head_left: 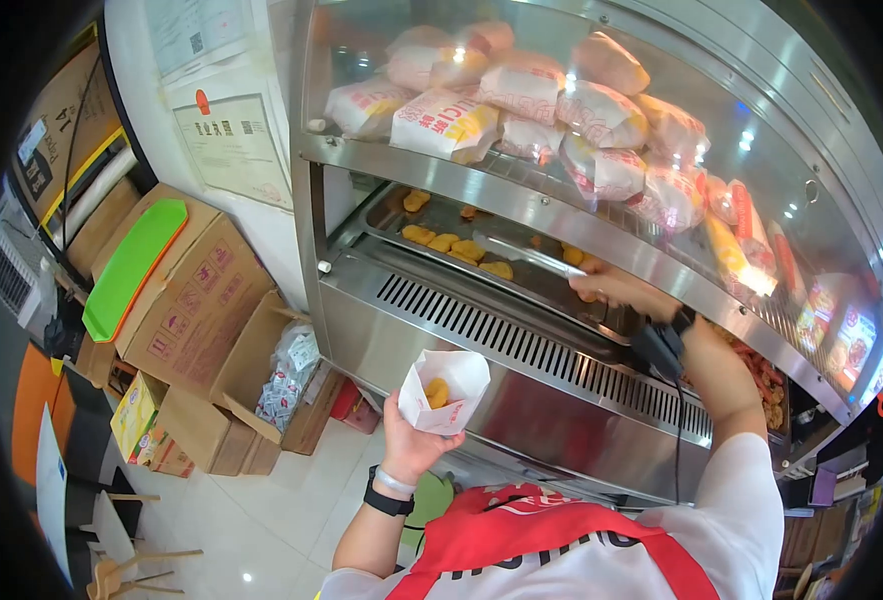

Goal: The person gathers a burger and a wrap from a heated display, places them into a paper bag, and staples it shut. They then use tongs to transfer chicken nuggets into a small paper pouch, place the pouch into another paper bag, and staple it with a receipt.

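Note:
My left hand (414,440) is wrapped round a small white paper box (468,378) with its mouth facing up. A golden chicken nugget (437,392) shows inside it. My right hand (606,288) reaches through the opening of the glass-fronted warmer, over a metal tray (521,285). Its fingers are drawn together low over the tray; I cannot tell what is in them. One nugget (572,255) lies just behind those fingers. Several more nuggets (442,243) are spread over the left part of the tray.
Paper-wrapped burgers (446,125) fill the shelf above, behind glass. The warmer's metal frame (521,190) runs over my right forearm. Fried food (771,400) lies at the right end. Cardboard boxes (196,300) and a green tray (136,268) stand at left.

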A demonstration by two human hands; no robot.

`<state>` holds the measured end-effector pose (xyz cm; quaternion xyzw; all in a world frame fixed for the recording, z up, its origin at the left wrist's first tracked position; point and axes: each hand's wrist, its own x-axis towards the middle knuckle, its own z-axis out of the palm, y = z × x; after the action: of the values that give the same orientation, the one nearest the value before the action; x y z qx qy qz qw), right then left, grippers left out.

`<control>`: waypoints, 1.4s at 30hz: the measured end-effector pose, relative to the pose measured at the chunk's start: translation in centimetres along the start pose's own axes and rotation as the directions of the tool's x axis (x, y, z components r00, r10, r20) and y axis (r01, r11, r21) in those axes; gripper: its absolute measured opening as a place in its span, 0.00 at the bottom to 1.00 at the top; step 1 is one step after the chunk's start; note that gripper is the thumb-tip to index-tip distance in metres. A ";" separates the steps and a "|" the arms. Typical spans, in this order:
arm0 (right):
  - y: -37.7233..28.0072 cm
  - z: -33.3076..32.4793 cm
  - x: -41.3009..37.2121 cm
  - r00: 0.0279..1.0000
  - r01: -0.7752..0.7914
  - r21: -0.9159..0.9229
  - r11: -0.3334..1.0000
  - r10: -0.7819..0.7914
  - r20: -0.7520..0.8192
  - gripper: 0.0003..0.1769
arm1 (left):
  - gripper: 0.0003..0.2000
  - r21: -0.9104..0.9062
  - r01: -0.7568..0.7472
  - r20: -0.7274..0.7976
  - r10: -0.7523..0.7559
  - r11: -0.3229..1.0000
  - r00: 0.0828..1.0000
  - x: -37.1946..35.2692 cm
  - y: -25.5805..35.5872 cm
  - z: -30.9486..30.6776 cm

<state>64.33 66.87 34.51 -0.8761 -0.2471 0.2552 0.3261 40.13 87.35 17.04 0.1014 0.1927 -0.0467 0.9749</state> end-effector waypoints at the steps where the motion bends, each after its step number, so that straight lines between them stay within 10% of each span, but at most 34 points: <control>1: -0.7 -0.7 1.1 1.000 0.002 -0.092 0.996 -0.001 0.009 0.16 | 0.30 -0.001 -0.010 0.025 0.010 1.000 1.000 -0.4 0.2 -0.1; 11: -3.5 2.4 9.0 0.946 -0.045 0.145 0.988 -0.004 0.324 0.16 | 0.30 0.019 -0.061 0.008 0.061 0.998 0.998 -2.0 0.5 -0.9; 24: 1.9 -1.5 -3.4 0.977 -0.137 0.374 0.917 0.064 0.201 0.13 | 0.31 0.165 -0.114 -0.073 0.127 0.980 0.989 -0.5 0.7 1.1; 26: 4.2 -2.0 -6.0 0.858 -0.370 0.502 0.782 0.080 0.507 0.13 | 0.31 0.245 -0.100 -0.088 0.125 0.964 0.988 -0.2 0.7 1.0; 36: 5.5 3.1 -14.9 0.664 -0.595 0.257 0.761 0.286 0.691 0.14 | 0.32 0.499 0.368 0.055 -0.452 0.785 0.890 1.4 -7.9 2.5; 39: 4.8 4.2 -17.6 0.813 -0.260 -0.100 0.961 0.273 0.514 0.19 | 0.32 0.327 0.464 0.031 -0.500 0.823 0.865 2.0 -10.8 2.0; 42: 4.6 2.2 -21.1 0.921 0.106 -0.475 0.874 0.094 0.379 0.18 | 0.30 0.230 0.487 -0.006 -0.499 0.843 0.867 2.5 -12.7 2.1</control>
<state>48.40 52.15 35.90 -0.8602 -0.3659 0.3529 0.0403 41.56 74.37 15.64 0.1563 0.1792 -0.3197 0.9172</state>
